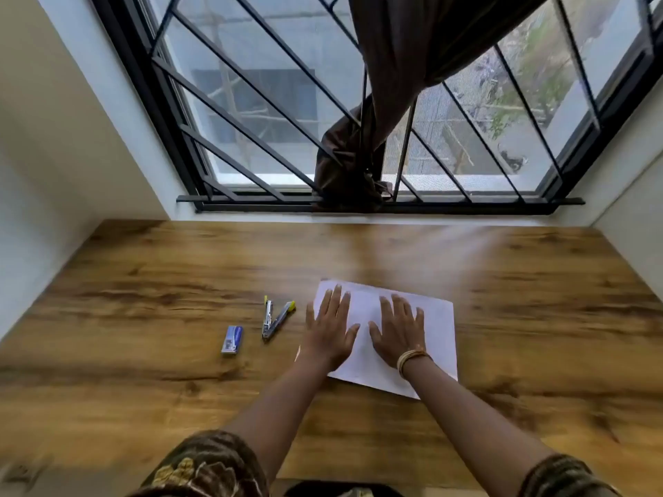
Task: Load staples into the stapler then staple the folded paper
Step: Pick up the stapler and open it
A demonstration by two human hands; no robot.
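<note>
Lying opened in a V, stapler (pixel 275 318) tips point toward the window (pixel 287 102).

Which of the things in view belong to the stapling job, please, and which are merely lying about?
Belongs to the job:
- paper, pressed flat by the left hand and right hand
- stapler, lying hinged open on the table
- staple box, left of the stapler

Just there:
- curtain, bunched at the window grille
- bangles on the right wrist
</note>
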